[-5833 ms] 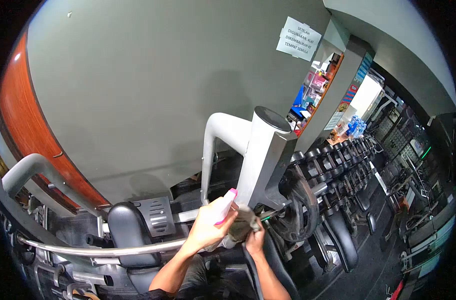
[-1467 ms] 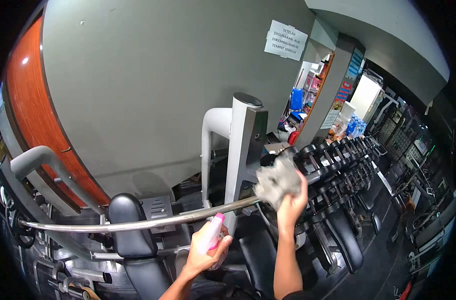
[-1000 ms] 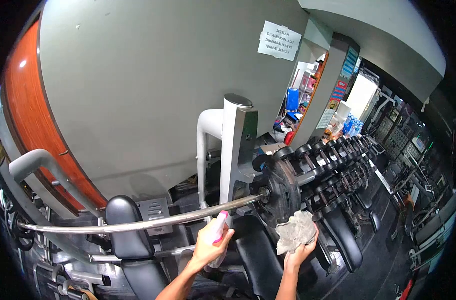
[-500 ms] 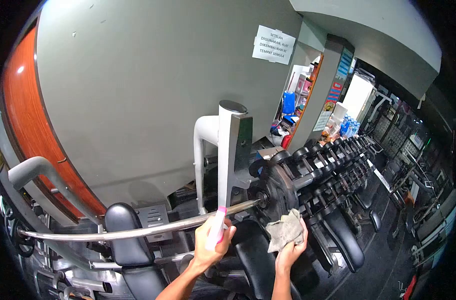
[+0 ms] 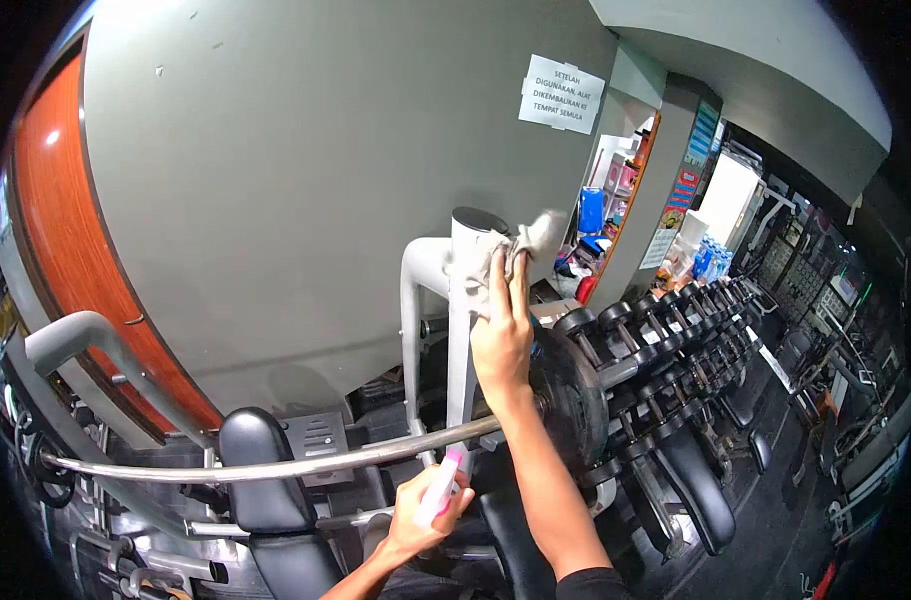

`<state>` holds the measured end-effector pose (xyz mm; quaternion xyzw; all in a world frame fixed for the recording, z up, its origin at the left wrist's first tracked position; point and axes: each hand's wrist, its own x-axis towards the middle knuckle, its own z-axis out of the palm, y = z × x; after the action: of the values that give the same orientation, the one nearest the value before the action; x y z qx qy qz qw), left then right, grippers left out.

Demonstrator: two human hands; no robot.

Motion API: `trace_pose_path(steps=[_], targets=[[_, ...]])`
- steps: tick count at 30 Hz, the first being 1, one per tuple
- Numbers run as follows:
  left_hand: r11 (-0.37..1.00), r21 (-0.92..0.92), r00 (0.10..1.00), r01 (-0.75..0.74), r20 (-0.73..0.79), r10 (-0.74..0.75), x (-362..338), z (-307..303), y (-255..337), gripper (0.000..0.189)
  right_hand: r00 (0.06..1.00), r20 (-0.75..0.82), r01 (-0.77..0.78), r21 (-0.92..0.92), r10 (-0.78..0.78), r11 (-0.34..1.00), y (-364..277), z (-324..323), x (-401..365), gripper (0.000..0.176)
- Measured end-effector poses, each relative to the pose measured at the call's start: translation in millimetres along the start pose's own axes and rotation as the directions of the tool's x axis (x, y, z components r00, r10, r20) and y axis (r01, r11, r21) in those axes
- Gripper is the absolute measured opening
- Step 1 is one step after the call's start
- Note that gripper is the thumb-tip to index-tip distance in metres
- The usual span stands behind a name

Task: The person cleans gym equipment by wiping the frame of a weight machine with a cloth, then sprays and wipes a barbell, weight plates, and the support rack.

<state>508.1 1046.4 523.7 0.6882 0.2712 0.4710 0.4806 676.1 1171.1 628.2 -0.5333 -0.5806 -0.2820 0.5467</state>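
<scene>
Cloth (image 5: 472, 268), pale and crumpled, is pressed by the right hand (image 5: 503, 350) against the upper part of a pale metal post (image 5: 460, 375), just below its dark cap (image 5: 479, 219). The right arm is stretched upward, seemingly so that the post's top can be reached. Two fingers are laid straight and nearly side by side over the cloth, as if pressure were being spread along the metal; the thumb is hidden, so whether the cloth is also pinched cannot be told. A loose fold is left sticking out to the right.

A white-and-pink bottle (image 5: 439, 490) is gripped in the left hand (image 5: 412, 512), with fingers wrapped around it and its pink top uncovered; it is held low and tilted, probably to be kept at hand without blocking the other arm. The bottle is enclosed by the left grip, near the long metal bar (image 5: 276, 468); the cloth is placed beyond the right palm, under and around the fingertips.

A dark weight plate (image 5: 578, 400) is partly covered by the right forearm. Farther right, dumbbells (image 5: 619, 322) are lined up in rows; at left, a black pad (image 5: 256, 435) is crossed by the bar
</scene>
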Motion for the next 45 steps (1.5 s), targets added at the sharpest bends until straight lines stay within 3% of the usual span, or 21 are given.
trace_pose_path(steps=[2, 4, 7, 10, 12, 13, 17, 22, 26, 28, 29, 30, 32, 33, 34, 36, 38, 39, 42, 44, 45], targets=[[0.996, 0.085, 0.999, -0.038, 0.013, 0.038, 1, -3, 2, 0.02, 0.975, 0.173, -0.139, -0.01, 0.138, 0.99, 1, -14, -13, 0.064], [0.987, 0.147, 0.998, 0.059, -0.031, -0.055, -2, -3, 5, 0.02, 0.943, 0.278, -0.123, -0.214, 0.181, 0.969, 4, -25, -32, 0.059], [0.982, 0.187, 1.0, 0.022, -0.018, -0.019, -6, 0, -7, 0.019, 0.904, 0.391, -0.01, -0.384, 0.172, 0.923, 12, -40, -57, 0.044], [0.988, 0.147, 0.998, 0.054, 0.001, -0.055, -12, 10, -5, 0.017, 0.904, 0.419, 0.099, -0.382, 0.077, 0.919, 10, -53, -43, 0.03], [0.99, 0.095, 0.993, 0.101, 0.044, -0.105, -15, 11, -3, 0.015, 0.784, 0.609, 0.135, -0.36, 0.122, 0.923, 9, -58, -33, 0.027], [0.992, 0.119, 0.997, 0.044, 0.061, -0.051, -15, 12, 0, 0.014, 0.818, 0.575, 0.198, -0.335, 0.034, 0.921, 15, -56, -37, 0.021], [0.991, 0.082, 0.992, 0.108, 0.048, -0.112, -24, 15, -20, 0.017, 0.787, 0.602, 0.321, -0.212, -0.135, 0.923, 24, -53, -37, 0.021], [0.977, 0.017, 0.976, 0.213, 0.036, -0.213, -27, 13, -17, 0.018, 0.694, 0.694, 0.391, -0.139, -0.192, 0.91, 33, -55, -20, 0.027], [0.987, 0.111, 0.992, 0.119, 0.015, -0.121, -27, 12, -19, 0.018, 0.601, 0.766, 0.215, 0.12, -0.228, 0.969, 42, -63, -6, 0.042], [0.981, 0.084, 0.984, 0.176, 0.009, -0.178, -26, 10, -20, 0.018, 0.623, 0.74, -0.091, 0.391, -0.253, 0.916, 40, -61, -1, 0.045], [0.981, 0.084, 0.984, 0.177, 0.006, -0.178, -28, 9, -24, 0.018, 0.573, 0.807, -0.401, 0.431, -0.146, 0.809, 35, -62, -2, 0.046], [0.985, 0.108, 0.991, 0.133, 0.001, -0.134, -29, 8, -32, 0.017, 0.629, 0.768, -0.412, 0.461, -0.12, 0.786, 24, -64, 1, 0.05], [0.987, 0.13, 0.996, 0.093, -0.009, -0.093, -29, 4, -39, 0.016, 0.8, 0.577, -0.215, 0.531, -0.165, 0.82, 1, -70, 16, 0.054], [0.985, 0.147, 0.996, 0.088, -0.019, -0.086, -29, 2, -40, 0.015, 0.879, 0.399, 0.042, 0.479, -0.261, 0.877, -7, -69, 25, 0.052], [0.982, 0.166, 0.996, 0.084, -0.028, -0.08, -30, -1, -39, 0.015, 0.906, 0.264, 0.25, 0.294, -0.33, 0.922, -13, -66, 33, 0.046], [0.976, 0.148, 0.987, 0.158, -0.043, -0.154, -28, -4, -23, 0.013, 0.799, 0.144, 0.594, -0.045, -0.584, 0.803, -8, -52, 55, 0.032], [0.967, 0.124, 0.974, 0.224, -0.057, -0.218, -28, -6, -18, 0.012, 0.768, 0.357, 0.619, -0.199, -0.532, 0.76, 2, -27, 52, 0.023], [0.967, 0.122, 0.974, 0.223, -0.069, -0.216, -29, -6, -22, 0.012, 0.679, 0.572, 0.677, -0.246, -0.461, 0.693, 11, -21, 41, 0.022], [0.967, 0.108, 0.971, 0.233, -0.079, -0.225, -30, -5, -24, 0.012, 0.567, 0.698, 0.794, -0.32, -0.439, 0.517, 15, -7, -4, 0.031], [0.964, 0.094, 0.967, 0.251, -0.075, -0.244, -34, -4, -30, 0.014, 0.508, 0.789, 0.822, -0.325, -0.345, 0.467, 15, -5, -39, 0.031], [0.974, 0.149, 0.984, 0.171, -0.069, -0.162, -36, -3, -40, 0.017, 0.495, 0.824, 0.811, -0.323, -0.276, 0.488, 16, 1, -61, 0.032]])
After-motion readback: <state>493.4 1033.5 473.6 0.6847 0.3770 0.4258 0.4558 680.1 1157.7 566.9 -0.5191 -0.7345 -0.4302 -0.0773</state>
